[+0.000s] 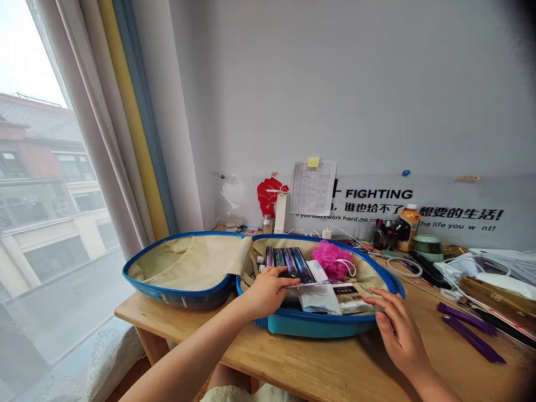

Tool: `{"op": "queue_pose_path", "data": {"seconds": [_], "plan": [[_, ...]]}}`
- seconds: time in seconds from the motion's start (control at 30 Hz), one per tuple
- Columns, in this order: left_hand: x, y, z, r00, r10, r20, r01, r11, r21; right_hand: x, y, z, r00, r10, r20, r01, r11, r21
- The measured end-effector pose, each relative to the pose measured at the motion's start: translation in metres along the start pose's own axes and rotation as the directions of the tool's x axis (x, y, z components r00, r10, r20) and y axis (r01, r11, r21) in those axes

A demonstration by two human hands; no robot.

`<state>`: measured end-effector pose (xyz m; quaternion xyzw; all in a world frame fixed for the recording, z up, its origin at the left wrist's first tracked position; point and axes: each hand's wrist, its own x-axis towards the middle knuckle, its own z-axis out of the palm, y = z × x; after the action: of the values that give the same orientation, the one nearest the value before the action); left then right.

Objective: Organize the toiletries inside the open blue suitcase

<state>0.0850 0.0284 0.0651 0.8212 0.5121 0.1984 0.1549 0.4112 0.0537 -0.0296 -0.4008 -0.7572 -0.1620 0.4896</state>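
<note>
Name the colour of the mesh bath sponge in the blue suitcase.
The mesh bath sponge is bright pink; head view.

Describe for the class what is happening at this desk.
A blue suitcase lies open on a wooden table. The person's left hand rests on the dark packets inside it; whether it grips one is unclear. Their right hand lies flat at the front rim. A pink bath sponge sits farther back.

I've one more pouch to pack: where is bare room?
The suitcase's left half shows bare lining. The table is bare wood before the suitcase, between left hand and right hand. Its right half and the cables beyond are crowded.
</note>
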Motion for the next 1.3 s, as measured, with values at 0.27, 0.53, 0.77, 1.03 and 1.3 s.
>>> {"op": "queue_pose_path", "data": {"seconds": [0.27,0.53,0.77,1.03,1.3], "plan": [[-0.007,0.004,-0.006,0.979,0.019,0.203,-0.024,1.000,0.018,0.003,-0.004,-0.002,0.998,-0.060,-0.027,0.060,0.998,-0.019],[-0.068,-0.022,-0.017,0.970,-0.065,-0.233,0.090,0.991,0.100,0.004,-0.002,-0.005,0.998,-0.056,0.006,0.057,0.997,-0.044],[-0.148,-0.138,-0.032,0.732,-0.172,-0.659,0.385,0.903,0.192,0.016,-0.011,-0.012,0.958,-0.284,0.026,0.285,0.955,-0.082],[-0.152,-0.154,-0.030,0.783,-0.158,-0.601,0.372,0.894,0.250,0.019,-0.003,-0.025,0.965,-0.249,0.077,0.256,0.960,-0.110],[-0.123,-0.111,0.003,0.800,0.083,-0.594,0.163,0.923,0.348,-0.005,0.070,-0.063,0.986,-0.054,0.157,0.090,0.970,-0.227]]}}
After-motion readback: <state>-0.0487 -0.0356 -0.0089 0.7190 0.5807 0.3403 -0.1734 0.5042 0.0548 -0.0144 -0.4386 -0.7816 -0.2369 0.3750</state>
